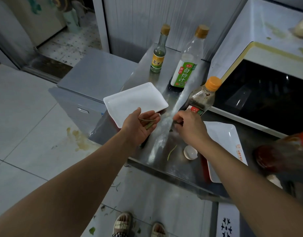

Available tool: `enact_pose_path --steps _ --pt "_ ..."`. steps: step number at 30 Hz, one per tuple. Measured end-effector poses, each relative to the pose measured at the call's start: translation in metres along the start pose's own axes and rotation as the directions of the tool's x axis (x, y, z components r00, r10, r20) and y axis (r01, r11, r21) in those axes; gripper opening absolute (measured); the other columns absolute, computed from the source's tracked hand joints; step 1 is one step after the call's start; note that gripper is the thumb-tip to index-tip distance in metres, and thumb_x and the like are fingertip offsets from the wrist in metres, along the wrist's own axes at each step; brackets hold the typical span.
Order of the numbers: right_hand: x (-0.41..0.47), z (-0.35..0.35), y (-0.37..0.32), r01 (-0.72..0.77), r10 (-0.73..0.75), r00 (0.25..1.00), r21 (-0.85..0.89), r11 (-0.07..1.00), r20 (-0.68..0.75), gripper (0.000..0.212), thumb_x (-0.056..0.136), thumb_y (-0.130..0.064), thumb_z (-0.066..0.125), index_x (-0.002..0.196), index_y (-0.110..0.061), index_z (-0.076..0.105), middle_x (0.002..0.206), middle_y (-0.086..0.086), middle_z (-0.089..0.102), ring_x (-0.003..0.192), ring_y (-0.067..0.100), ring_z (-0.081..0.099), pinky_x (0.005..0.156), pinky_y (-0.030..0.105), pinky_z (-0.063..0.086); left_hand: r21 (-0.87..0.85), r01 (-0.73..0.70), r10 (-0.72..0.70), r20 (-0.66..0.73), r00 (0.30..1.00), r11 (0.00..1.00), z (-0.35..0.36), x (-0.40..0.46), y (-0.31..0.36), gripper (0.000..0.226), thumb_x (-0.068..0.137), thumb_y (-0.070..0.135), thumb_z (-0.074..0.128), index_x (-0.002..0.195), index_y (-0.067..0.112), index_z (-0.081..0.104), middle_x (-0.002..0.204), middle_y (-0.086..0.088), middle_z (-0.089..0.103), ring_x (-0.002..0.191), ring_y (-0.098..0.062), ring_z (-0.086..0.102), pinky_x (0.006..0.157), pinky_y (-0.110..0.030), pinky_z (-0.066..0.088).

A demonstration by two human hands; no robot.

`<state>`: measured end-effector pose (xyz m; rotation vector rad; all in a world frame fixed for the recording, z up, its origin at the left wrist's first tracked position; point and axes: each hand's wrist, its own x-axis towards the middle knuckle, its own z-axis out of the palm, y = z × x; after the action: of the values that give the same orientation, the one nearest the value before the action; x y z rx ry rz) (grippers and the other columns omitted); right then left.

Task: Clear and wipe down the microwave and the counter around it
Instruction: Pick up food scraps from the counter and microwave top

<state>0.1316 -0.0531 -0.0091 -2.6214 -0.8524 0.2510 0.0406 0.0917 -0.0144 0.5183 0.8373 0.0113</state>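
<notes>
Counter (164,147): dull brushed steel, pale streaks. Tray (135,101) at 12 o'clock of the left hand (140,127): plain white. Second tray (222,134): white, orange print on its rim. Small bottle (159,53): clear, yellow-green label, tan cap. Tall bottle (185,65): green-and-white label, dark liquid at the base. Nearest bottle (202,100): orange cap, brown-smeared, red-green label. Microwave (260,93): white shell with yellowish stains, black door. Eggshell (190,152): white. Floor (27,117): light grey tiles, tan spill.

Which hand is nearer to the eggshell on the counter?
Right. The right hand is just above the eggshell, its wrist almost over it. The left hand is farther left, holding green scraps.
</notes>
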Motion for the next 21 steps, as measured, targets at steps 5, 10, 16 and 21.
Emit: enact_pose_path --steps 5,10,16,21 --pt "0.004 0.026 0.014 -0.009 0.023 0.991 -0.110 0.994 0.129 0.014 0.088 -0.009 0.058 0.099 -0.012 0.066 0.106 0.008 0.063 0.098 0.027 0.058 0.081 0.034 0.048 0.009 0.000 0.000 -0.031 1.000 1.000 -0.004 0.008 0.000 0.048 0.101 0.037 0.029 0.095 0.003 0.063 0.094 -0.013 0.069 0.090 -0.022 0.066 0.090 -0.028 0.045" --pt "0.009 0.042 0.018 0.070 -0.048 0.992 -0.188 0.980 0.121 0.014 0.089 -0.014 0.058 0.101 -0.009 0.064 0.104 0.010 0.062 0.097 0.026 0.059 0.083 0.036 0.049 0.004 0.001 -0.001 -0.048 0.999 1.000 -0.009 0.013 0.000 0.048 0.101 0.037 0.030 0.095 0.003 0.063 0.095 -0.013 0.070 0.091 -0.023 0.066 0.090 -0.028 0.046" --pt "0.008 0.046 0.018 0.093 -0.072 0.993 -0.253 0.963 0.092 0.013 0.094 -0.011 0.049 0.096 -0.010 0.061 0.102 0.009 0.063 0.092 0.023 0.059 0.073 0.030 0.046 0.003 -0.001 0.001 -0.026 1.000 1.000 -0.007 0.012 0.000 0.048 0.101 0.037 0.030 0.095 0.002 0.063 0.096 -0.014 0.069 0.094 -0.023 0.064 0.092 -0.028 0.044" --pt "0.007 0.021 0.009 0.002 -0.001 0.999 0.051 0.999 -0.037 0.006 0.088 -0.008 0.058 0.085 -0.010 0.063 0.089 0.006 0.066 0.080 0.019 0.058 0.070 0.033 0.047 -0.004 0.007 -0.007 -0.013 1.000 1.000 -0.002 0.007 -0.001 0.048 0.101 0.037 0.030 0.095 0.003 0.063 0.094 -0.013 0.070 0.092 -0.022 0.065 0.094 -0.031 0.045"
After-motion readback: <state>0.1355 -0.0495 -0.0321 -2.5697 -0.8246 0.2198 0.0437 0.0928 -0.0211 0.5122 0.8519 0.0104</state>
